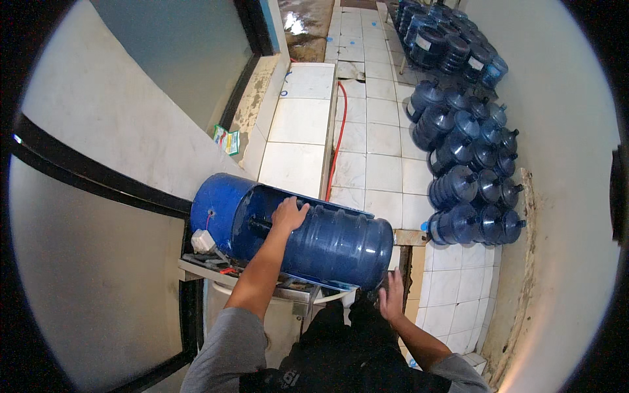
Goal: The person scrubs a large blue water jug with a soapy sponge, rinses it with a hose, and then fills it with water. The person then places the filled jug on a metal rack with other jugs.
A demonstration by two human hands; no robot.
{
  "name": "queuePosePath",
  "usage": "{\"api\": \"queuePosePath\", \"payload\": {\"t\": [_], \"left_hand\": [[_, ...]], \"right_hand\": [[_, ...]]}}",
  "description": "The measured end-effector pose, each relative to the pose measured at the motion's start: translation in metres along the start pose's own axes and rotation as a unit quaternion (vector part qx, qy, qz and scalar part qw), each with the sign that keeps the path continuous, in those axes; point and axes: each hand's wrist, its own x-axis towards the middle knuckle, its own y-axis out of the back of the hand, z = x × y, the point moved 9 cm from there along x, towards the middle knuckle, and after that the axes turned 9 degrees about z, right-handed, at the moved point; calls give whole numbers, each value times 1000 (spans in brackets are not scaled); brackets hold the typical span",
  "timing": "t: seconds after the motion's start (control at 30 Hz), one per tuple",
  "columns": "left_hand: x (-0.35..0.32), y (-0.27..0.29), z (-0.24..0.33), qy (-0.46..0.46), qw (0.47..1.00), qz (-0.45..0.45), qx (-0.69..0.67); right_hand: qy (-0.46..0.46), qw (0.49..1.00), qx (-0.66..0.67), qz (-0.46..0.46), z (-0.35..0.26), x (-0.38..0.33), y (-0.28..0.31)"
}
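A large blue translucent water jug (344,242) lies on its side in a blue half-open drum (219,203), its base toward the right. Inside the drum, at the jug's neck end, is a dark rod-like part, partly hidden by my forearm. My left hand (290,214) rests over the top of the jug near its shoulder, with fingers and thumb apart. Close to the jug's base is my right hand (392,298), fingers stretched out and holding nothing; I cannot tell whether its fingertips touch the jug.
Under the drum runs a metal stand (301,298) carrying a white box (203,241) and small tools. Several blue jugs (468,150) stand in rows along the right wall. A red hose (339,134) trails beside a tiled ledge (298,121). A small packet (226,139) lies near the window.
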Motion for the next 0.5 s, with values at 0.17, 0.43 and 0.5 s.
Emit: {"api": "queuePosePath", "payload": {"t": [0.17,0.43,0.5], "left_hand": [[-4,-10,0,-18,1000,8,8],[-9,18,10,-27,998,60,14],[-4,33,26,-25,998,55,14]], "right_hand": [[-543,652,519,102,102,107,-82],[-354,915,180,79,40,119,-44],[-249,939,213,106,-29,71,-13]]}}
